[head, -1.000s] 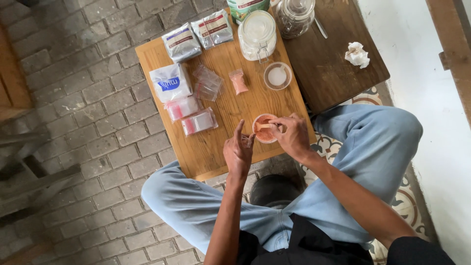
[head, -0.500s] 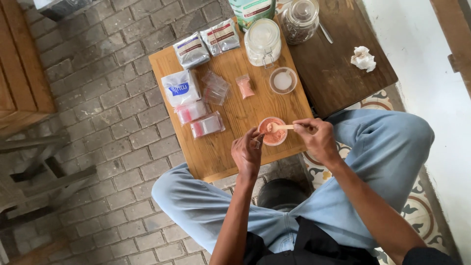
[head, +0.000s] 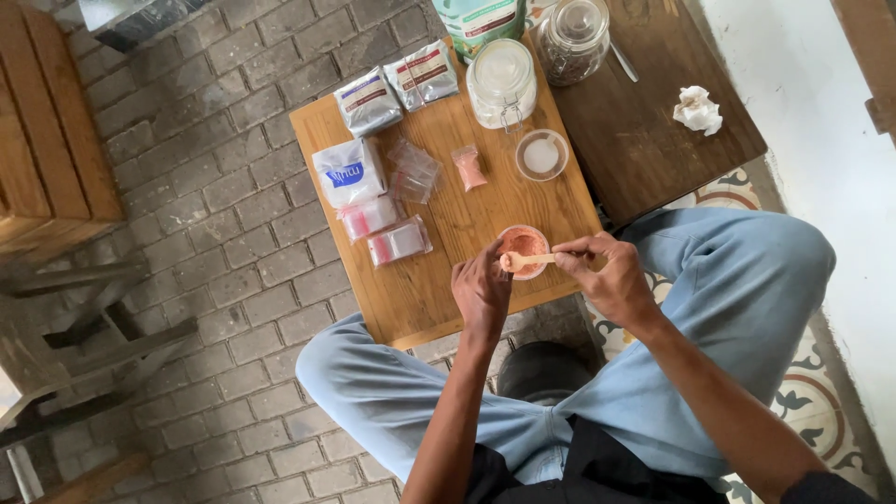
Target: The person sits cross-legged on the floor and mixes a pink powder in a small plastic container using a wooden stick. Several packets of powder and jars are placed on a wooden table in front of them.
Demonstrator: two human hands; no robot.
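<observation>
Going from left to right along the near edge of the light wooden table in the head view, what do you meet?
Left hand → wooden spoon over the small dish of orange-pink powder → right hand.

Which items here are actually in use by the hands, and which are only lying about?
In use:
- small wooden spoon, held by the right hand
- small cup of orange-pink powder, with the left hand beside it

Lying about:
- silver foil pouches
- clear zip bags
- lidded glass jar
- crumpled tissue
</observation>
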